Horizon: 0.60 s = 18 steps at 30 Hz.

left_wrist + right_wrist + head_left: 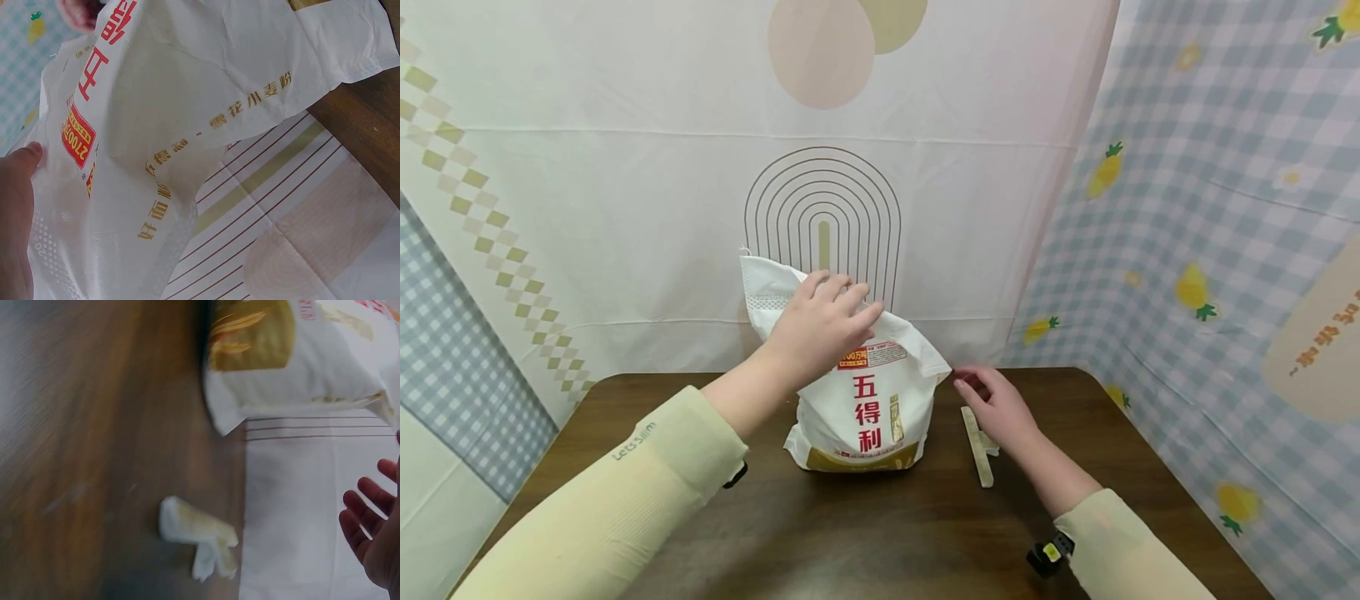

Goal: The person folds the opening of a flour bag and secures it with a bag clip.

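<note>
A white flour bag (pixel 865 400) with red and gold print stands upright on the table, its top left corner poking up higher than the right one. My left hand (pixel 823 321) lies over the bag's top with its fingers spread. In the left wrist view one finger (pixel 28 156) rests against the white bag (pixel 144 125). Just off the bag's right top corner is my right hand (pixel 996 406), its fingers loosely bent and holding nothing. Those fingers show spread apart in the right wrist view, near the bag's corner.
A pale beige strip with a short white tail (pixel 977 447) lies on the brown wooden table (pixel 880 542), below my right hand. A white patterned cloth (pixel 647 217) hangs behind the table, and a blue checked cloth (pixel 1150 275) on the right.
</note>
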Available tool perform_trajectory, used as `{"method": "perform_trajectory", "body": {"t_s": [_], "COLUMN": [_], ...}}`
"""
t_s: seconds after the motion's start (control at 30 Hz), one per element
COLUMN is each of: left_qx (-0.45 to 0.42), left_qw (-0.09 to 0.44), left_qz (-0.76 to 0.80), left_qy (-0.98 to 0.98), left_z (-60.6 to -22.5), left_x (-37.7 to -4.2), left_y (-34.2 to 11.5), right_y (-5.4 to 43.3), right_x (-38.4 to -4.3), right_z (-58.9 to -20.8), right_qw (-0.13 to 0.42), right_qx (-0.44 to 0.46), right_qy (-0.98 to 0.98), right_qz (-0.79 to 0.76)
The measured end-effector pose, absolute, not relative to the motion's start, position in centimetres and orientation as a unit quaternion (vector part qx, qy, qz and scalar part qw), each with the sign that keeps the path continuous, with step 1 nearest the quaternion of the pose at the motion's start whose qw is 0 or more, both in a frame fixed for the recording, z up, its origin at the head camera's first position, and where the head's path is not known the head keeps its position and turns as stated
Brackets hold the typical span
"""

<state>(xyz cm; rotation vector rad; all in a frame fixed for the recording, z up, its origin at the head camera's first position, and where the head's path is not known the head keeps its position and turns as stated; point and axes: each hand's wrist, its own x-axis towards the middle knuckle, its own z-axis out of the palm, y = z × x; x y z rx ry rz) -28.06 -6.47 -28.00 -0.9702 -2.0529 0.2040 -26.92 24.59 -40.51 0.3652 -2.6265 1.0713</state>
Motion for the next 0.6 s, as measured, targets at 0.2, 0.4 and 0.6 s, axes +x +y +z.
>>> {"method": "perform_trajectory", "body": {"t_s": [0.2,0.4,0.6], "left_qx": [-0.394,-0.396,-0.397], "left_qw": [0.418,0.419,0.415], "left_qz": [0.084,0.087,0.083], "left_qy": [-0.814,-0.812,-0.814], "left_z": [-28.0,-28.0,-27.9], "left_x": [-28.1,-28.1,-28.1], "left_y": [-6.5,-6.6,-6.7], "right_y": [26.5,28.0,28.9], "right_x": [-26.0,-25.3,-24.9], "right_z": [-42.0,-43.0,-44.1], "right_qw": [0.108,0.06,-0.007], "right_qx": [0.101,0.056,0.014], "right_qy": [-0.958,-0.986,-0.994], "right_qz": [0.247,0.146,0.107]}}
